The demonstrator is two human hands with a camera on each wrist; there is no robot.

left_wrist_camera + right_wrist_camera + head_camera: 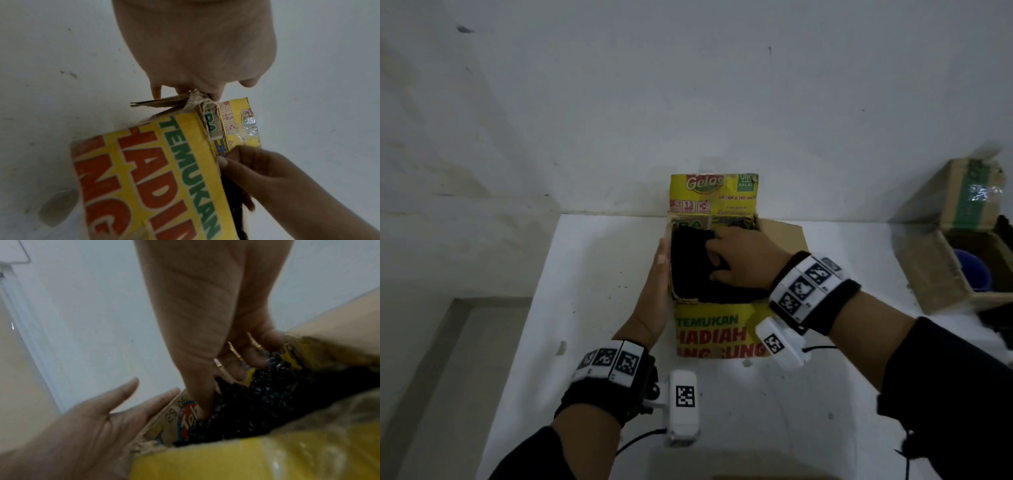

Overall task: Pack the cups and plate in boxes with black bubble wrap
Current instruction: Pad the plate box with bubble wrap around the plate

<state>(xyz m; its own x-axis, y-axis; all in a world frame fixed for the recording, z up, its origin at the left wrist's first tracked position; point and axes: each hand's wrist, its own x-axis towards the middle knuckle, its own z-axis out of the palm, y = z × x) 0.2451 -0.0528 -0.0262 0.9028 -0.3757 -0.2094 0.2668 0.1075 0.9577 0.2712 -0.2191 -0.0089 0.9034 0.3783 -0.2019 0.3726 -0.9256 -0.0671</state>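
A yellow printed cardboard box [719, 332] stands open on the white table, its back flap upright against the wall. Black bubble wrap [688, 274] fills its inside, its bubbles plain in the right wrist view [267, 399]. My right hand [726, 260] reaches in from the right, with its fingers and thumb curled round a bundle of the wrap. My left hand [659, 284] lies flat with straight fingers against the outside of the box's left wall [164, 162]. No cup or plate shows inside this box; the wrap hides whatever lies within.
A second brown cardboard box [941, 267] sits at the table's right end with a blue cup [974, 274] inside. The yellow box's brown side flap [787, 236] hangs open to the right. The table [592, 308] ends at its left edge; the wall is directly behind.
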